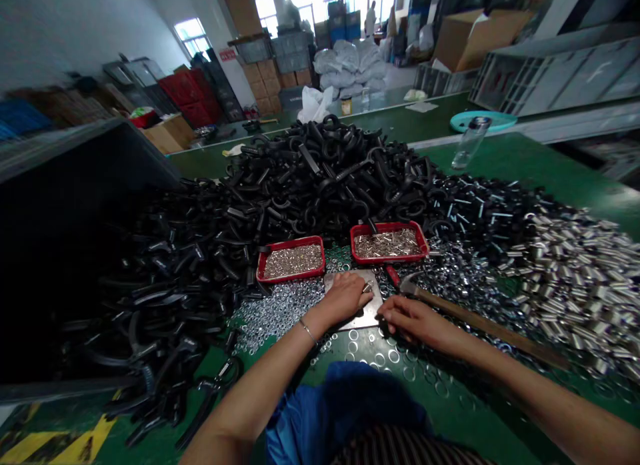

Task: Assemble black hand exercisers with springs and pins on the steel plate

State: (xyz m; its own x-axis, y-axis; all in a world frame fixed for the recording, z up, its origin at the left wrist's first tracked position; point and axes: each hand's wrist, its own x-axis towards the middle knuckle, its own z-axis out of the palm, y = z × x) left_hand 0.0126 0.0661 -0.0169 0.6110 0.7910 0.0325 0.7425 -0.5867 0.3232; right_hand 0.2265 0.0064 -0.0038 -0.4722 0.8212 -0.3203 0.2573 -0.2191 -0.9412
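My left hand [344,298] rests on a flat steel plate [357,316], its fingertips beside a small silver part [367,287]. My right hand [410,320] lies with curled fingers at the plate's right edge. Anything held in those fingers is too small to tell. Just above my right hand is the steel head of a wooden-handled hammer [480,325], apart from my fingers. Loose steel washers [275,312] are spread around the plate. Two red trays of small silver parts [291,260] [389,242] stand beyond it.
A large heap of black coated hooks [320,178] rises behind the trays, and a pile of silver metal sleeves [565,272] lies at the right on the green workbench [500,152]. A dark bin [75,218] stands at the left.
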